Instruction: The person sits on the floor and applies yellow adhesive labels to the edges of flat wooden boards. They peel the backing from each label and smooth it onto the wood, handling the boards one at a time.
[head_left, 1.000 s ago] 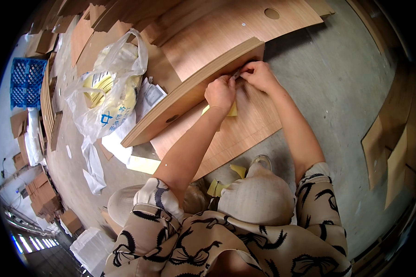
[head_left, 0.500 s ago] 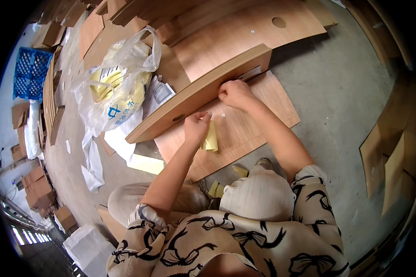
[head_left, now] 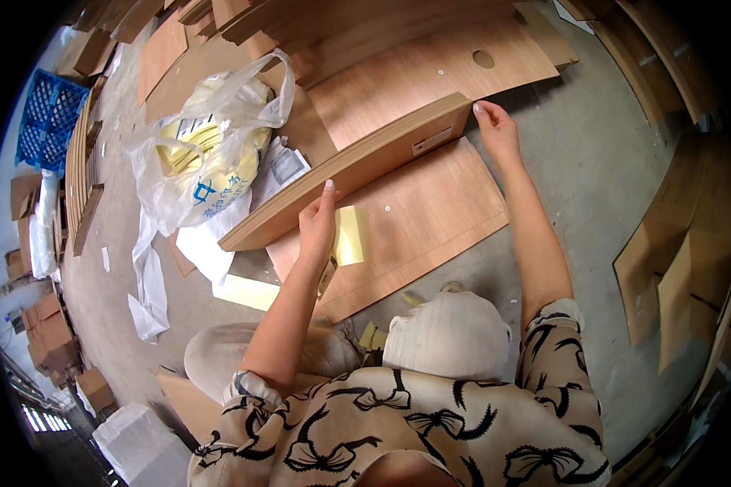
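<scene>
Now, a stack of wooden boards (head_left: 357,173) stands on edge along the far edge of a flat wooden panel (head_left: 430,235), with a pale label (head_left: 432,141) near the panel's far right corner. The right hand (head_left: 499,138) has its fingertips at the stack's upper right end; the left hand (head_left: 315,226), thumb raised, is beside yellow paper (head_left: 350,236) toward the panel's left edge. Whether either grip is clenched or loose, I cannot tell.

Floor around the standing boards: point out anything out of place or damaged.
Loose yellow scraps lie just left of the person's right knee, and a small white scrap lies alone further left. They look like stray litter. The standing boards show no clear damage.
</scene>
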A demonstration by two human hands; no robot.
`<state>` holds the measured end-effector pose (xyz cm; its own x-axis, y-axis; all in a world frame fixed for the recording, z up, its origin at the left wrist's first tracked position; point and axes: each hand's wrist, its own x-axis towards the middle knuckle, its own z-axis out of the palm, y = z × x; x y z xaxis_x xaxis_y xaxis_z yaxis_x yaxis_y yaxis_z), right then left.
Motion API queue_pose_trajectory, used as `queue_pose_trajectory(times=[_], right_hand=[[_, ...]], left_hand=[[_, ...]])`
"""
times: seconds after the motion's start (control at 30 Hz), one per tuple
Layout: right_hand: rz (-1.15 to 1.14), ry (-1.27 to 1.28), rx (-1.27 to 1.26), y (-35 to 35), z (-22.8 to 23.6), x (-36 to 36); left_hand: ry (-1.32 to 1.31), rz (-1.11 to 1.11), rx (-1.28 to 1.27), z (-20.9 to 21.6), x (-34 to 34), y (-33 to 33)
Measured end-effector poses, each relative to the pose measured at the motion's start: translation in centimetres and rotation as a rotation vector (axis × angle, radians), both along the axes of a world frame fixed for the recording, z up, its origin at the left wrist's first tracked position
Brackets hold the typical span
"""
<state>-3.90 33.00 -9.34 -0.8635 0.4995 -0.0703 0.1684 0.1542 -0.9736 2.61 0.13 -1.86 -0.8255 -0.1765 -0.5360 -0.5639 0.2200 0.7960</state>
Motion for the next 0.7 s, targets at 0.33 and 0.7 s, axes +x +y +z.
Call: queue_pose_trajectory(times=[0.33, 0.7], right_hand=[[-0.164, 0.059, -0.308, -2.7, 2.0, 0.5], [-0.198, 0.175, -0.239, -3.6, 1.1, -0.1]], left_hand=[[0.063, -0.099, 0.060, 2.1, -0.5, 0.4], [0.212, -0.856, -0.818, 2.2, -0.9, 0.9]])
